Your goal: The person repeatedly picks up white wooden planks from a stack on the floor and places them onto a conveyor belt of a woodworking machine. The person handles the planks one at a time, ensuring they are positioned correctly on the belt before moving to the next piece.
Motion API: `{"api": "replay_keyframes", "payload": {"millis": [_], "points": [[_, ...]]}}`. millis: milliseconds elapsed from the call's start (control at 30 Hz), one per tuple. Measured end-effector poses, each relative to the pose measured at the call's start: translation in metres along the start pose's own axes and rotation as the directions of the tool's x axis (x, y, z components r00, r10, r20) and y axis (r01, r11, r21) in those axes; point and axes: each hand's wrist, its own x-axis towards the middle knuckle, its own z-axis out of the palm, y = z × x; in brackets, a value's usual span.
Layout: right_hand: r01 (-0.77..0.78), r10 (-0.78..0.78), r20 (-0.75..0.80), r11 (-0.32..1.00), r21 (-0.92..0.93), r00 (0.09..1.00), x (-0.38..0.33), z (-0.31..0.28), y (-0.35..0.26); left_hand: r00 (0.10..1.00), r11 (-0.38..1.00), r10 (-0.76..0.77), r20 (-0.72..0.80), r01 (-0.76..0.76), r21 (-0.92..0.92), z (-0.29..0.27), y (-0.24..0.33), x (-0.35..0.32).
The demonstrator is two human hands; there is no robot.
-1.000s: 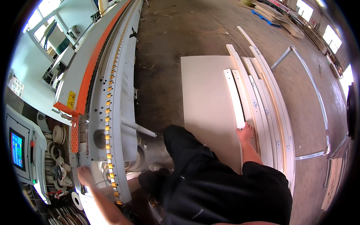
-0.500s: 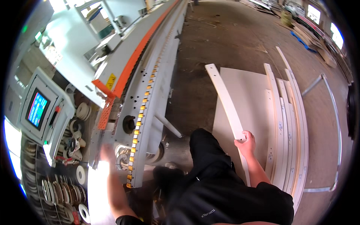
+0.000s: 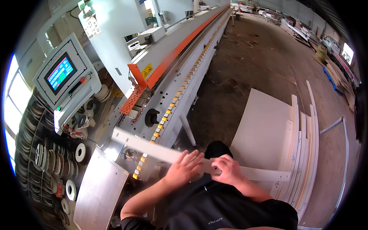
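A long, narrow white board strip (image 3: pixel 153 150) lies across in front of my body. One end hangs over the machine's edge on the left and the other reaches the stacked boards on the right. My right hand (image 3: pixel 227 171) is closed around the strip near its middle, with fingers curled over the edge. Just left of it, my left hand (image 3: pixel 184 168) rests on the strip, fingers stretched out flat. Under the strip's left part runs the machine's row of yellow rollers (image 3: pixel 164 119).
Left stands a control panel (image 3: pixel 61 74) with a lit screen, above racks of edging rolls (image 3: pixel 48 159). A grey metal plate (image 3: pixel 101 191) sits near the machine's end. On the right are a large pale panel (image 3: pixel 264 126), several stacked strips (image 3: pixel 303 153) and a metal frame (image 3: pixel 345 153).
My right hand has brought the strip up from the right and swung it crosswise. My left hand has come from the machine's end onto the strip. The view has shifted.
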Motion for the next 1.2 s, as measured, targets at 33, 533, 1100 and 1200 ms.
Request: {"api": "replay_keyframes", "payload": {"millis": [33, 533, 1100, 1200], "points": [[0.046, -0.046, 0.03, 0.999, -0.004, 0.999, 0.003, 0.002, -0.005, 1.0, 0.999, -0.024, -0.02, 0.023, -0.04, 0.005, 0.002, -0.006], [0.028, -0.004, 0.109, 0.976, -0.218, 0.994, 0.088, -0.052, 0.175, 0.797, 0.807, -0.571, -0.195, 0.589, 0.046, -0.059, -0.046, -0.217], [-0.415, 0.426, 0.383, 0.903, -0.116, 0.82, -0.016, 0.11, 0.156, 0.258, 0.272, -0.941, -0.218, 0.962, -0.035, -0.055, -0.112, -0.41], [-0.32, 0.494, 0.55, 0.865, -0.386, 0.673, -0.03, 0.121, 0.122, 0.293, 0.292, -0.928, -0.23, 0.956, 0.035, -0.058, -0.121, -0.412]]}}
